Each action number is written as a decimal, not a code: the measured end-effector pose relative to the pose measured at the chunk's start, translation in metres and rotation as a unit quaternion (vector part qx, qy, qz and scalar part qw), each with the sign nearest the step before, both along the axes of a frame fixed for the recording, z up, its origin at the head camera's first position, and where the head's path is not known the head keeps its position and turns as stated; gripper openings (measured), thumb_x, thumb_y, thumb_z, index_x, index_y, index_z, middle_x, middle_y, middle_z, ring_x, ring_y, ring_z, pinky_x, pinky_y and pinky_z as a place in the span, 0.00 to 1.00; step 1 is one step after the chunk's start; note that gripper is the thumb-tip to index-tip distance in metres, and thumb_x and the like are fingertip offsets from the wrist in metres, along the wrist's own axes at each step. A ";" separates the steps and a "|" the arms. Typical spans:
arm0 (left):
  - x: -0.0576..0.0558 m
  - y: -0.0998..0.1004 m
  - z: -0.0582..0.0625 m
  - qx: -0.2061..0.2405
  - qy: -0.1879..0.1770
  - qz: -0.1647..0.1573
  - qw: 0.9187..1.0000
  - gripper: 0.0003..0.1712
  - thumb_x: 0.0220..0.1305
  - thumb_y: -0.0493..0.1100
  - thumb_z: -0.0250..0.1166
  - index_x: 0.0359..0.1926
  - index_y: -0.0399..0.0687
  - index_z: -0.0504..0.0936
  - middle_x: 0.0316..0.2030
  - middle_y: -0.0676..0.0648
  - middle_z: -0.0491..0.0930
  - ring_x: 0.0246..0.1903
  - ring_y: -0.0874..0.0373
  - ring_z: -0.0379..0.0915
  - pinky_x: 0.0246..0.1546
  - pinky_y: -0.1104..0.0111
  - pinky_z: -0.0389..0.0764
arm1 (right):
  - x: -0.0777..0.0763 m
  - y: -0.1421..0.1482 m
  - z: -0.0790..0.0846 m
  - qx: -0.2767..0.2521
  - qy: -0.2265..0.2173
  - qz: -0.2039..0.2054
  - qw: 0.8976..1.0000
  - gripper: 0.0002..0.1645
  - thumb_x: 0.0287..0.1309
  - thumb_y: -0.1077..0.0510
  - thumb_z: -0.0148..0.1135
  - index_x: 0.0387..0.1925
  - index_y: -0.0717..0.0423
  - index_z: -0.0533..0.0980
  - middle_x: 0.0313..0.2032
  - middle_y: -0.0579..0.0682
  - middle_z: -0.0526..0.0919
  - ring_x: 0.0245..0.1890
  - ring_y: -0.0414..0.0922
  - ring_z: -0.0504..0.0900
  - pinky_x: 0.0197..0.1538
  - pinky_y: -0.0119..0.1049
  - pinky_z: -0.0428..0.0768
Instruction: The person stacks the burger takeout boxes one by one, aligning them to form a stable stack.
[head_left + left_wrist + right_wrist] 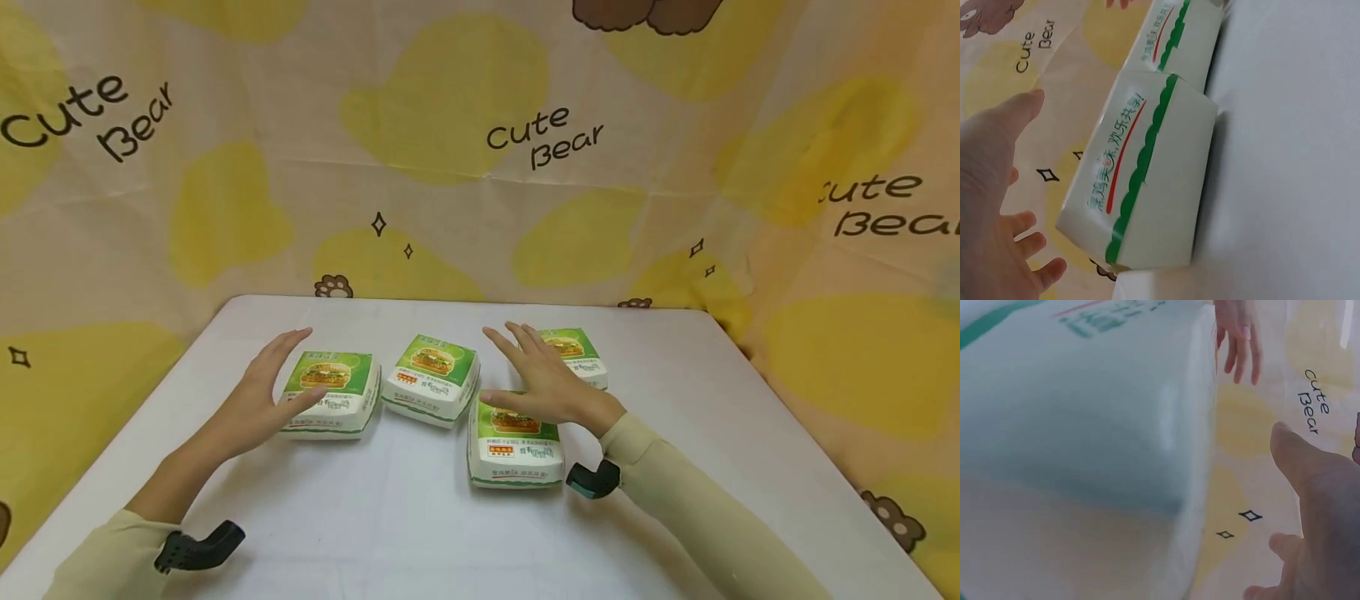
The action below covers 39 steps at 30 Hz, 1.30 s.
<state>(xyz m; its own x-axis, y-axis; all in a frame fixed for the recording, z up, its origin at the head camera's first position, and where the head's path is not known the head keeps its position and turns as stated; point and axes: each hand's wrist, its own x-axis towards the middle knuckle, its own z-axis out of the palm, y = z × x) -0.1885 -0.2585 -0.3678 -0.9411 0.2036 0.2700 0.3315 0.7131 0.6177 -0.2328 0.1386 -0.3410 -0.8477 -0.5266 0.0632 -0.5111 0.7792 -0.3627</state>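
Several green-and-white burger boxes lie on the white table. My left hand (258, 402) hovers over the left side of the leftmost burger box (352, 406), thumb apart from the fingers and holding nothing. In the left wrist view that hand (997, 206) is beside the burger box (1154, 175), a gap between them. My right hand (551, 379) hangs above the front burger box (517, 454), fingers spread, hiding its upper part. Partly behind the right hand sits the back-right burger box (581, 346). Between the two hands is the middle burger box (431, 379), untouched.
A white table (360, 525) with rounded back corners carries the boxes. Behind and beside it hangs a yellow-patterned cloth (450, 108) printed with "Cute Bear". A black wrist device (198, 546) is on the left sleeve, and another black device (594, 480) on the right.
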 end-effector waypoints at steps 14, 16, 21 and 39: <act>-0.003 -0.033 -0.021 0.066 -0.110 -0.055 0.990 0.54 0.64 0.49 0.63 0.76 0.71 0.34 0.76 0.37 0.41 0.70 0.30 0.48 0.62 0.37 0.61 | -0.003 -0.023 -0.001 -0.049 -0.073 0.042 0.995 0.54 0.56 0.30 0.60 0.75 0.29 0.42 0.77 0.50 0.43 0.78 0.51 0.42 0.72 0.64 0.54; -0.005 -0.038 -0.024 0.073 -0.130 -0.070 0.986 0.55 0.64 0.48 0.64 0.75 0.73 0.32 0.76 0.36 0.39 0.71 0.28 0.46 0.65 0.44 0.64 | -0.003 -0.024 0.000 -0.050 -0.078 0.040 0.995 0.54 0.56 0.31 0.60 0.75 0.29 0.42 0.78 0.50 0.42 0.78 0.50 0.42 0.72 0.64 0.53; -0.011 -0.046 -0.033 0.084 -0.177 -0.102 0.975 0.61 0.59 0.44 0.67 0.75 0.75 0.30 0.78 0.43 0.32 0.73 0.29 0.38 0.57 0.87 0.62 | -0.004 -0.026 0.000 -0.047 -0.090 0.033 0.994 0.53 0.56 0.31 0.60 0.75 0.27 0.42 0.78 0.48 0.42 0.78 0.49 0.41 0.73 0.63 0.51; -0.014 -0.034 -0.033 0.059 -0.163 -0.057 0.983 0.60 0.54 0.49 0.71 0.75 0.75 0.38 0.76 0.42 0.46 0.67 0.41 0.55 0.55 0.48 0.66 | -0.005 -0.024 0.001 -0.052 -0.089 0.038 0.994 0.53 0.57 0.32 0.60 0.76 0.31 0.42 0.78 0.49 0.43 0.78 0.49 0.42 0.73 0.63 0.52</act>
